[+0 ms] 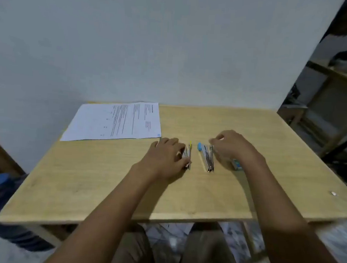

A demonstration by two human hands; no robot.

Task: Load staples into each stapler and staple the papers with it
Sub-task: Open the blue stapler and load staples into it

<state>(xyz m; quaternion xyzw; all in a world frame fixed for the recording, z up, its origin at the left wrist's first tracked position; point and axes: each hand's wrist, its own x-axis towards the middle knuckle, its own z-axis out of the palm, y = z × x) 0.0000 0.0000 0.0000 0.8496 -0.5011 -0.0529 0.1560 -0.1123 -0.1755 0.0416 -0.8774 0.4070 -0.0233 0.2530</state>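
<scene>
Surface (108, 180) of pale wood carries everything the task needs, set against a plain wall. Papers (116, 121), printed sheets in a loose stack, lie flat at its far left corner, well apart from both hands and not yet touched by either stapler.

Left hand (167, 159) rests on the yellow-tipped stapler (188, 155), fingers curled around its side; this grip is closed on the tool, which lies flat on the wood near the middle. Right hand (232, 148) sits just beside the blue-tipped stapler (206, 156), fingertips pinched near its upper arm. Whether that grip holds the stapler's arm or a strip of staples cannot be told; the frame is too blurred there. Both staplers lie parallel, close together but apart, metal channels facing up, which suggests they are opened for loading.

A small blue staple box (237, 167) lies partly under the right wrist. A tiny metal piece (333, 193), possibly loose staples, lies near the right edge.

Judgement: the loading step is in hand, with stapling not yet begun. The next move calls for a fine pinch to seat a staple strip squarely in the open channel, then closing the arm fully before bringing the papers over. Misaligned staples would likely jam.
</scene>
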